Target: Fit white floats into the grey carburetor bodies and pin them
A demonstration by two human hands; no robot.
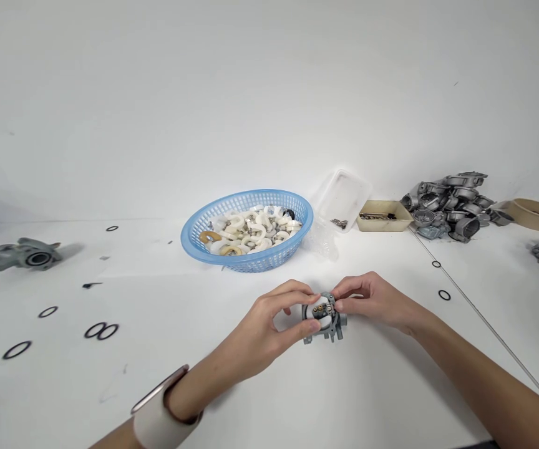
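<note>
Both hands meet in the near middle of the white surface. The left hand and the right hand hold a small grey metal part between them. The fingers of both hands are narrow and pinch its sides. The part stands on the surface, with little brass bits and a white piece on top.

It is small, and only fingertips hold it. If one hand lets go too fast, it could tip over. The white piece on top could pop off and roll away, I think, if the fingers push too hard.

Just beyond the hands is a blue basket full of white curved pieces. A clear plastic tray leans to its right, and next to that is a beige tray. A pile of grey metal parts lies far right. Black rubber rings lie on the near left. They are thin and could get swept off by an arm. One more grey part sits far left.
</note>
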